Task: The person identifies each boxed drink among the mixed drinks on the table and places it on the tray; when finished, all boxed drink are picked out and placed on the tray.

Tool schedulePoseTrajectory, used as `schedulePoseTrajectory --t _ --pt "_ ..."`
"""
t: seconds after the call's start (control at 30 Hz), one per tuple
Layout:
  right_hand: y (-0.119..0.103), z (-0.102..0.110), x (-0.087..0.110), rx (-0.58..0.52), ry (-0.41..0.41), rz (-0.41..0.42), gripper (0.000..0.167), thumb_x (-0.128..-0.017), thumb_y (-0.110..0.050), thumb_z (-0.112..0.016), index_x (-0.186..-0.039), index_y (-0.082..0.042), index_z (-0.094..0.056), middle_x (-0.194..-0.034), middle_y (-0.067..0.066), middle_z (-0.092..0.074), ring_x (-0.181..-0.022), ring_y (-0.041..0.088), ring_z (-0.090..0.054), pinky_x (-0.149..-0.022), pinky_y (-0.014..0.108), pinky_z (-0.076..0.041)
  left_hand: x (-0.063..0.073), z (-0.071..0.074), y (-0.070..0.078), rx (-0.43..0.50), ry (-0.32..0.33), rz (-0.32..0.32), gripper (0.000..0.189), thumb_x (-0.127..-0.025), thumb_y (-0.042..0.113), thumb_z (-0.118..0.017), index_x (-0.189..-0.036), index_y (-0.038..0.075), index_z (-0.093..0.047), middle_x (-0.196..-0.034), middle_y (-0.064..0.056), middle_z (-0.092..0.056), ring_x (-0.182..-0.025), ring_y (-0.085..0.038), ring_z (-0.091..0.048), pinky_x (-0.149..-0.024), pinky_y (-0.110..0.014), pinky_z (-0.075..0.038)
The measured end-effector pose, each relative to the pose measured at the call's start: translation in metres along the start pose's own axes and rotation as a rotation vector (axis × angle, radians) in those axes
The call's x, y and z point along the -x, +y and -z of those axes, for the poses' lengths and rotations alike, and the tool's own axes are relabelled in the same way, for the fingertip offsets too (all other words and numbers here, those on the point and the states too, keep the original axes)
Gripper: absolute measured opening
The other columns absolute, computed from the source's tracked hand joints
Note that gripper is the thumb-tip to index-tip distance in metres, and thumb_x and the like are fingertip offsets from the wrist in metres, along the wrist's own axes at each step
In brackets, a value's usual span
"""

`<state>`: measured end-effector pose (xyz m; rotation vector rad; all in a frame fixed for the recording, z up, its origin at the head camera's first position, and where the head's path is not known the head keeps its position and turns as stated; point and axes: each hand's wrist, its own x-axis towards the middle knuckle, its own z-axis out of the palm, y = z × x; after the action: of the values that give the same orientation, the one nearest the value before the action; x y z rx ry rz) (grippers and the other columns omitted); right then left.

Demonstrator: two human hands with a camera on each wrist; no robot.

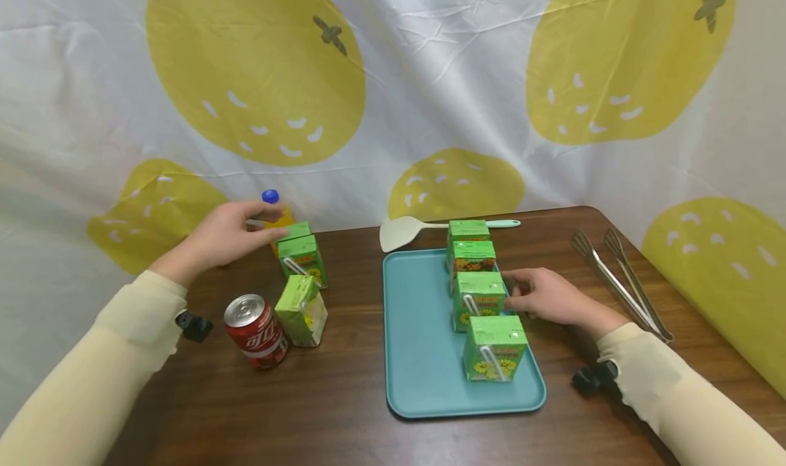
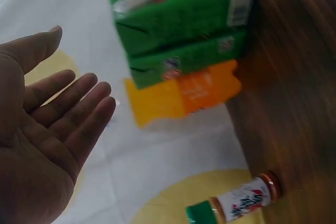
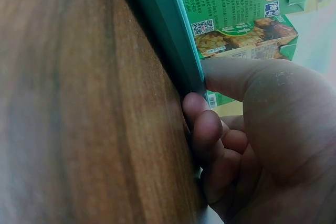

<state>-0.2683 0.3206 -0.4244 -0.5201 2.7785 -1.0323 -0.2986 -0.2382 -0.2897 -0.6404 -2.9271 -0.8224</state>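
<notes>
At the back left, my left hand [image 1: 230, 234] hovers beside two green drink cartons [image 1: 301, 253] standing one behind the other. Its palm holds nothing in the left wrist view, where the fingers [image 2: 79, 98] are apart from the cartons. On the right, the thumb and curled fingers of my right hand [image 1: 546, 295] pinch the right rim of a teal tray [image 1: 417, 363]. Several green cartons stand in a row along the tray's right side, the front one [image 1: 495, 350] with a straw on its face. A yellow-green carton [image 1: 302, 312] stands left of the tray.
A red soda can [image 1: 258, 333] is beside the yellow-green carton. Behind the left cartons stands an orange bottle with a blue cap [image 1: 270, 196]. A pale spatula [image 1: 402, 233] lies behind the tray, metal tongs [image 1: 626, 285] at right. A green-capped bottle [image 2: 244, 203] appears in the left wrist view.
</notes>
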Motion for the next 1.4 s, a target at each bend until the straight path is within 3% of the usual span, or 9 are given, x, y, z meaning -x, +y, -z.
schedulePoseTrajectory --t 0.27,0.7,1.1,1.4 --pt "0.001 -0.001 0.0 0.003 0.002 -0.003 0.072 -0.095 -0.022 -0.083 -0.154 0.01 -0.057 -0.078 -0.001 -0.067 -0.06 0.014 -0.058 -0.053 0.03 -0.045 -0.011 -0.01 -0.026 -0.014 -0.01 -0.031 0.057 -0.109 0.034 -0.076 -0.151 -0.003 -0.063 -0.148 -0.026 -0.067 -0.132 -0.051 -0.067 -0.111 -0.062 -0.053" --pt "-0.002 0.0 0.0 0.006 0.003 0.002 0.074 -0.094 -0.022 -0.083 -0.155 0.011 -0.056 -0.077 -0.001 -0.067 -0.059 0.014 -0.058 -0.053 0.03 -0.044 -0.014 -0.016 -0.036 -0.046 -0.039 0.01 0.056 -0.112 0.037 -0.071 -0.152 -0.002 -0.064 -0.148 -0.027 -0.067 -0.132 -0.051 -0.067 -0.109 -0.065 -0.053" --pt "-0.002 0.0 0.001 0.005 0.002 -0.009 0.074 -0.094 -0.021 -0.083 -0.155 0.011 -0.056 -0.078 -0.001 -0.068 -0.061 0.015 -0.059 -0.054 0.03 -0.044 -0.016 -0.022 -0.041 -0.048 -0.023 -0.004 0.054 -0.114 0.035 -0.069 -0.15 -0.005 -0.065 -0.138 -0.029 -0.072 -0.128 -0.048 -0.069 -0.106 -0.065 -0.054" --pt "-0.004 0.001 0.002 -0.003 -0.003 -0.008 0.074 -0.094 -0.022 -0.084 -0.155 0.01 -0.056 -0.078 -0.001 -0.068 -0.061 0.015 -0.058 -0.054 0.03 -0.044 -0.013 -0.024 -0.042 -0.104 -0.017 -0.037 0.046 -0.115 0.027 -0.066 -0.148 -0.005 -0.066 -0.133 -0.026 -0.074 -0.124 -0.047 -0.07 -0.105 -0.066 -0.054"
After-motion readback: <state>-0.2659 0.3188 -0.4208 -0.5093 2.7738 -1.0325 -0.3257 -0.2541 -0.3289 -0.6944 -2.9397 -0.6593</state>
